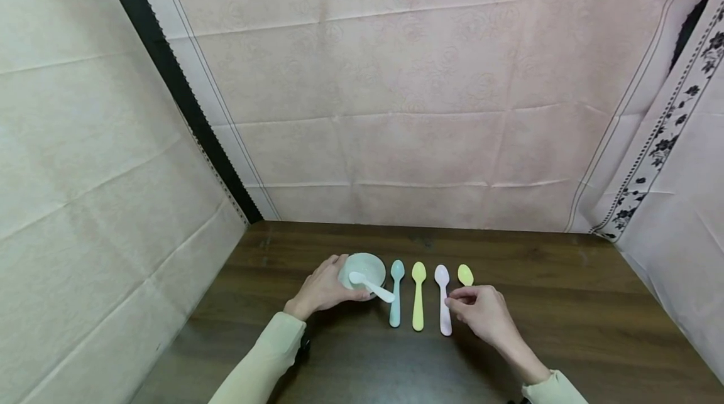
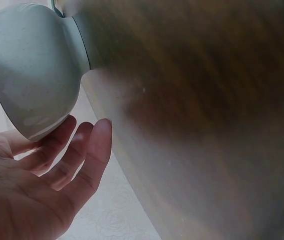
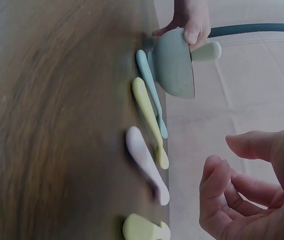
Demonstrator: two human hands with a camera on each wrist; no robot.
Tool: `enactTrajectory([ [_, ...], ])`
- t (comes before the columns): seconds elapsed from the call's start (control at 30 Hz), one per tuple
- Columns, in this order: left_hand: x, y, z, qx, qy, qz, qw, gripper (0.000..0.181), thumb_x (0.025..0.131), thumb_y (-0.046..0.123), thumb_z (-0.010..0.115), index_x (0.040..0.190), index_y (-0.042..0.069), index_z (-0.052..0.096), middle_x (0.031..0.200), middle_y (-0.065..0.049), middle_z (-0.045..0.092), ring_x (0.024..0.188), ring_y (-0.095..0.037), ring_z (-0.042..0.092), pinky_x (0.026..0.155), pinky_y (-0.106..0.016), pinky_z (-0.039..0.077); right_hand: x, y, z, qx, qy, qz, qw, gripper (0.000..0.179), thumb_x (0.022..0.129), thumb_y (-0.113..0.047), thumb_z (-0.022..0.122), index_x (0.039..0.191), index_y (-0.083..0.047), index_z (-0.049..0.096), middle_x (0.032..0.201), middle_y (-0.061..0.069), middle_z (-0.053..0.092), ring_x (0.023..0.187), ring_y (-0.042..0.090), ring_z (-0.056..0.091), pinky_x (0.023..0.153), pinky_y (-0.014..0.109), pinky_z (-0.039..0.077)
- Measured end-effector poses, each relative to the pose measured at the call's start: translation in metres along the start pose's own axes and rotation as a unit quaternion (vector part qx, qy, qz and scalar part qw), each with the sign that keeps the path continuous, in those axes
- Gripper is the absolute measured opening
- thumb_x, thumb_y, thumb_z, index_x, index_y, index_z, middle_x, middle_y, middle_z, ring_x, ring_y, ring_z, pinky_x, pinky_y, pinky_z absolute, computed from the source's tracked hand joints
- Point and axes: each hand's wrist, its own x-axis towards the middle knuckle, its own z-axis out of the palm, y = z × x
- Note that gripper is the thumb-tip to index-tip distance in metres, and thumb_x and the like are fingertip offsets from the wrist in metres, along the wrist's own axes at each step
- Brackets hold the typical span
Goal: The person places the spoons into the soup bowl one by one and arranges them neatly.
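My left hand grips a pale grey-green bowl at its side, thumb at the rim. In the left wrist view the bowl is tilted. A whitish spoon lies in it, handle sticking out over the rim. To its right, a blue spoon, a yellow spoon and a lilac spoon lie side by side. Over the right end of the row hovers my right hand, partly hiding another yellow spoon. Its thumb and loosely bent fingers stand apart, holding nothing.
The spoons lie on a dark brown wooden table. Pale cloth hangs behind its far edge, and more cloth flanks it at the left. A floral-bordered cloth closes off the right side.
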Motion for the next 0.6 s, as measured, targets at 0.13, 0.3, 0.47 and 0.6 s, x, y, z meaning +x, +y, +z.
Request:
enactTrajectory([
  [0.13,0.000,0.000,0.000,0.001,0.002,0.004,1.0000,0.115,0.078,0.072,0.087,0.164,0.008,0.046,0.160,-0.019,0.055,0.132,-0.038,0.062,0.105,-0.063,0.052,-0.001,0.004,-0.002,-0.008,0.004,0.009,0.9999,0.012,0.094,-0.015,0.083,0.100,-0.005,0.083,0.072,0.005,0.076,0.061,0.011,0.065,0.052,0.026,0.048],
  [0.3,0.001,-0.001,0.000,0.001,0.003,0.004,1.0000,0.115,0.078,0.072,0.087,0.165,0.008,0.046,0.160,-0.019,0.055,0.132,-0.037,0.062,0.104,-0.061,0.053,-0.002,0.009,-0.005,-0.028,0.010,0.004,0.9996,0.013,0.093,-0.016,0.083,0.101,-0.006,0.084,0.074,0.004,0.076,0.063,0.009,0.064,0.058,0.025,0.047],
  [0.47,0.001,-0.001,0.001,-0.001,0.002,0.001,1.0000,0.116,0.078,0.073,0.087,0.164,0.008,0.046,0.160,-0.019,0.055,0.132,-0.037,0.062,0.105,-0.061,0.053,-0.003,0.014,-0.008,-0.047,0.015,0.000,0.9988,0.017,0.092,-0.019,0.085,0.103,-0.006,0.084,0.079,0.000,0.078,0.069,0.007,0.065,0.065,0.024,0.047],
  [0.6,0.002,-0.002,0.002,0.002,0.003,0.004,1.0000,0.116,0.078,0.074,0.087,0.164,0.008,0.046,0.158,-0.018,0.056,0.129,-0.035,0.063,0.103,-0.060,0.054,-0.003,0.018,-0.009,-0.057,0.020,-0.004,0.9982,0.018,0.091,-0.019,0.086,0.103,-0.006,0.085,0.083,0.000,0.079,0.075,0.009,0.065,0.066,0.025,0.047],
])
